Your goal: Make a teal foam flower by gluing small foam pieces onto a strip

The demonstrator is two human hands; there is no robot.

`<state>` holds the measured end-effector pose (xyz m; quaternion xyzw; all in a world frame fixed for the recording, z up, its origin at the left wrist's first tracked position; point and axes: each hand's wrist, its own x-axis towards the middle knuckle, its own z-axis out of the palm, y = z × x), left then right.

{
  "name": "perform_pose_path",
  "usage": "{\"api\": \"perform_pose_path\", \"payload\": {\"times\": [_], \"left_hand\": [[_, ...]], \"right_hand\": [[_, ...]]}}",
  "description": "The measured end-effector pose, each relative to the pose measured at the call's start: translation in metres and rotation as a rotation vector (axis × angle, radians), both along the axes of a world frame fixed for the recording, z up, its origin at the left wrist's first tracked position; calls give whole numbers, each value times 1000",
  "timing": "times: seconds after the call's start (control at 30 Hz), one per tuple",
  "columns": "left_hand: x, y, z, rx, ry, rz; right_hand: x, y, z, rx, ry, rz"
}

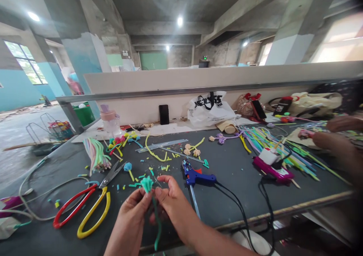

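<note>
My left hand [132, 210] pinches a green pipe-cleaner flower [146, 183] just under its bunched head, and its fuzzy stem hangs down below. Close against the stem, my right hand [172, 203] has thumb and forefinger together by the flower's base; a thin thread or wire seems to show at the fingertips, too fine to name. A blue glue gun [198, 176] with a clear glue stick lies to the right of my hands. To their left rest large scissors [95, 195] with one red and one yellow handle, blades apart. A blue flower [128, 167] lies beyond the flower I hold.
Pipe cleaner bundles lie left [96, 154] and right [283, 154]. Cut scraps, clear glue sticks [161, 145] and finished flowers [195, 150] are scattered between. A magenta power strip [273, 169] trails black cables. A bottle [110, 123], phone [163, 114] and bag [210, 108] line the back. A co-worker's hands [340, 135] are at right.
</note>
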<state>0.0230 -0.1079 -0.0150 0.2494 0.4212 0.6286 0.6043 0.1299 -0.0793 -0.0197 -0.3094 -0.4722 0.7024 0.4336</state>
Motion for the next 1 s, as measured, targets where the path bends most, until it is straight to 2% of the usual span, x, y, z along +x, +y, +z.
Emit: {"api": "perform_pose_path", "payload": {"times": [0.1,0.17,0.23,0.3,0.4,0.6,0.7,0.8,0.9,1.0], "left_hand": [[-12,4,-1,44,-11,88],[-21,7,-2,57,-2,88],[-27,8,-4,74,-16,59],[-31,9,-6,86,-35,36],[-33,10,-9,75,-40,34],[-34,10,-13,52,-15,-4],[-32,9,-12,47,32,20],[-30,6,-8,53,57,35],[-28,3,-1,52,51,18],[-26,0,5,47,67,11]], "right_hand": [[18,13,7,286,-369,-211],[41,27,15,491,-621,-373],[68,42,24,580,-887,-508],[93,56,29,598,-1273,-481],[115,67,26,571,-1430,-383],[109,63,9,598,-1589,-199],[99,64,8,641,-1697,-223],[96,66,15,675,-1688,-292],[96,64,27,736,-1427,-420],[92,55,37,606,-965,-446]]}}
